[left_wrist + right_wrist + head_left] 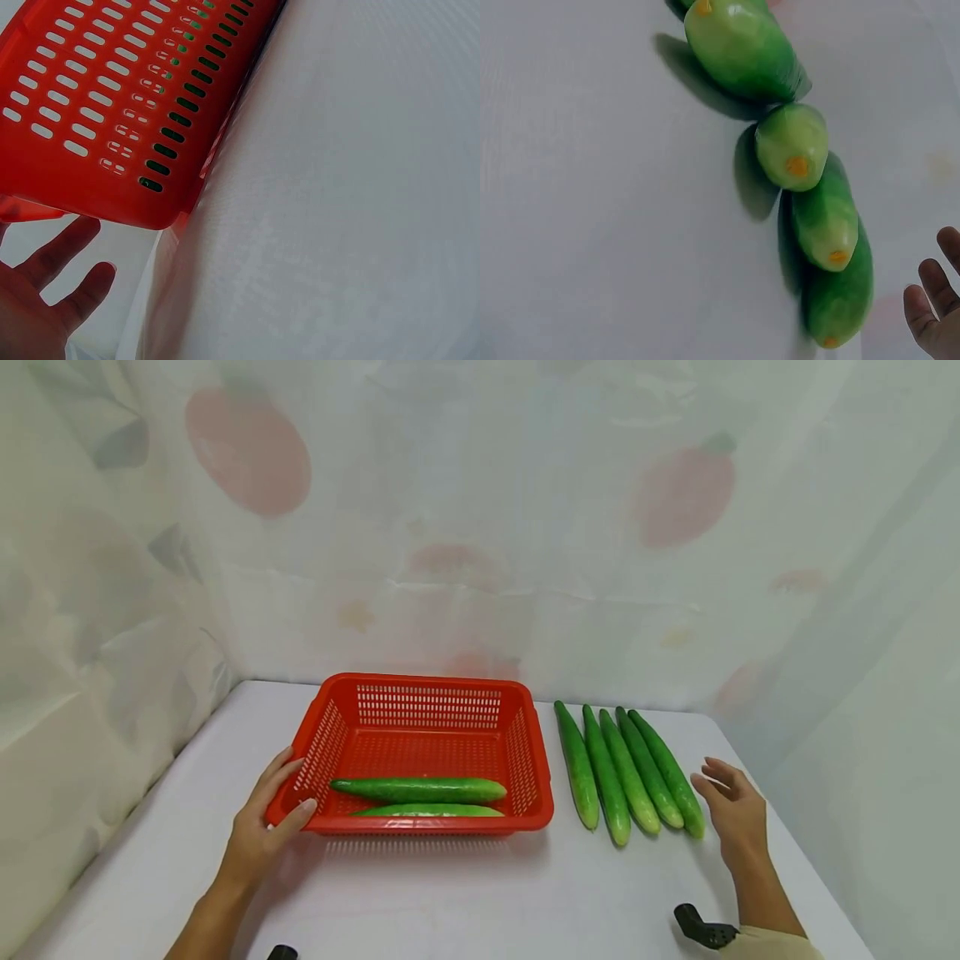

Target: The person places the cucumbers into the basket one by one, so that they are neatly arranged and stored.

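A red plastic basket (427, 739) with slotted walls stands on the table. Inside, two long green cucumbers (420, 790) lie crosswise near its front wall, the nearer one partly hidden by the rim. My left hand (258, 827) touches the basket's front-left corner with spread fingers and thumb; the left wrist view catches two of its digits (75, 262) by the red rim. To the basket's right, several cucumbers (630, 777) lie side by side, their paler ends towards me. My right hand (733, 810) is just right of the rightmost one, holding nothing, its fingers loosely bent.
The white table (450, 893) meets a pale curtain (480, 527) with faded fruit prints at the back. More sheeting hangs along the left and right sides. A black wrist mount (703, 928) sits by the right sleeve (772, 943).
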Motion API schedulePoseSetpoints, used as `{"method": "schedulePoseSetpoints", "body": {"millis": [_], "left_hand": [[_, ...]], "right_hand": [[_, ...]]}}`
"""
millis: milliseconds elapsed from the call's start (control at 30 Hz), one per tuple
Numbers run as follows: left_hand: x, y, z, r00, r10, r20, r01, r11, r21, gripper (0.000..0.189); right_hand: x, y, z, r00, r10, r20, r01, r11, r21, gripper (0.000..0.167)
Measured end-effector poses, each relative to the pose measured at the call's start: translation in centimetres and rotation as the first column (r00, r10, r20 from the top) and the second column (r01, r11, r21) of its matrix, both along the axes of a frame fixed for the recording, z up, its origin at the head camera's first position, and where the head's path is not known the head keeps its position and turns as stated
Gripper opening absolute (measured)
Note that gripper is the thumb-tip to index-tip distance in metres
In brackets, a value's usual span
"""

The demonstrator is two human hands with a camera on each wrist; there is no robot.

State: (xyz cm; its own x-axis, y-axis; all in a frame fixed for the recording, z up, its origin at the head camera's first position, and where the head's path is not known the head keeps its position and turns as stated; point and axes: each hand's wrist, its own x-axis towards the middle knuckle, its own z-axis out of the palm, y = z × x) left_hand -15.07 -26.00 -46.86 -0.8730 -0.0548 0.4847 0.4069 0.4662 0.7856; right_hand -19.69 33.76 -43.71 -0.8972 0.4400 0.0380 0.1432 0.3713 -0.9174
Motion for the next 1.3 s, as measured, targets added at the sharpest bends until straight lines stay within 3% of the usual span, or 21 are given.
{"method": "schedulePoseSetpoints", "body": {"millis": [700, 1133, 1300], "left_hand": [[0.0, 0.1, 0.2, 1.0, 0.0, -0.002, 0.0, 1.0, -0.002, 0.055], [0.1, 0.2, 0.3, 1.0, -0.014, 0.0, 0.014, 1.0, 0.007, 0.055], [0.2, 0.2, 0.4, 1.0, 0.004, 0.003, -0.004, 1.0, -0.007, 0.055]], "right_hand": [[-0.9, 1.4, -3.7, 0.993, 0.07, 0.098, -0.062, 0.995, -0.077, 0.065], [-1.0, 2.1, -4.6, 0.982, 0.097, 0.164, -0.106, 0.993, 0.048, 0.066], [-1.1, 2.0, -4.8, 0.979, 0.116, 0.169, -0.123, 0.992, 0.031, 0.064]]}}
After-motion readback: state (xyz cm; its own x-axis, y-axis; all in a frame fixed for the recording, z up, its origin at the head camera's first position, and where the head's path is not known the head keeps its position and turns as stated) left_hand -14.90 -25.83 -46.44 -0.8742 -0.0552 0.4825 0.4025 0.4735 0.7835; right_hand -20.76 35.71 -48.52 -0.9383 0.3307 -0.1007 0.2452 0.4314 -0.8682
